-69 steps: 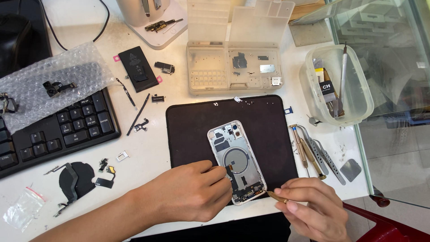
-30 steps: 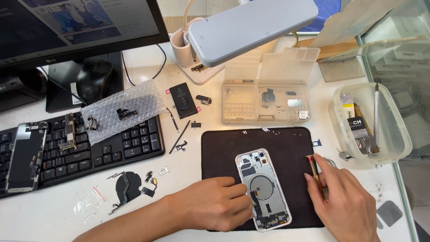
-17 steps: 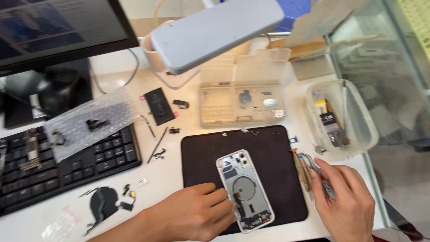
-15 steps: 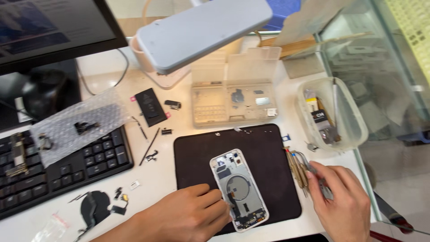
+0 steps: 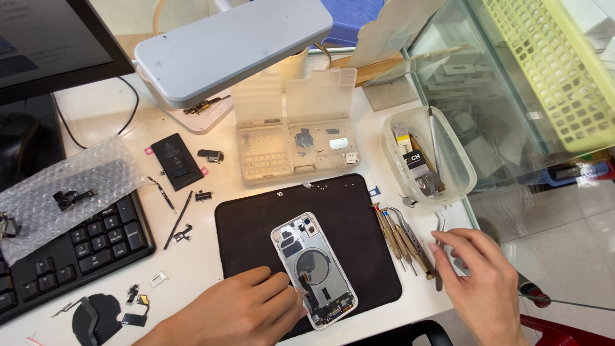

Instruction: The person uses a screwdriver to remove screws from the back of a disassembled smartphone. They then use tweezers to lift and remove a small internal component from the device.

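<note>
Opened phone housing (image 5: 313,272) lies mid black mat (image 5: 256,224), near worktop's front edge. Left hand (image 5: 240,314) pins its left side, fingers curled. Right hand (image 5: 483,282), fingers loosely spread, touches tweezers (image 5: 439,247) beside mat's right edge. Keep housing braced; pinch tweezers cleanly.
</note>
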